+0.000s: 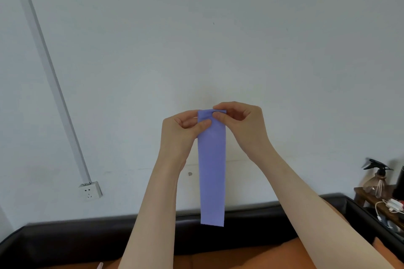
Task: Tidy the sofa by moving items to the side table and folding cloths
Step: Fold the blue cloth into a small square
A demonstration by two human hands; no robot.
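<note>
Above the sofa (65, 238), both hands hold up a purple cloth (211, 166), already folded to a narrow strip that hangs down. Left hand (182, 131) and right hand (240, 122) pinch its top edge, approx. at the corners. Folding seems half done; one or two folds are left, I think. On the side table (369, 199) stand a spray bottle (377, 179) and a cable (387, 205). No readable writing anywhere.

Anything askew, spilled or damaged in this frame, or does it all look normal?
Nothing stands out. Both hands, left hand and right hand, pinch the top of the purple cloth, which hangs straight as a narrow strip. The spray bottle stands upright on the side table.
</note>
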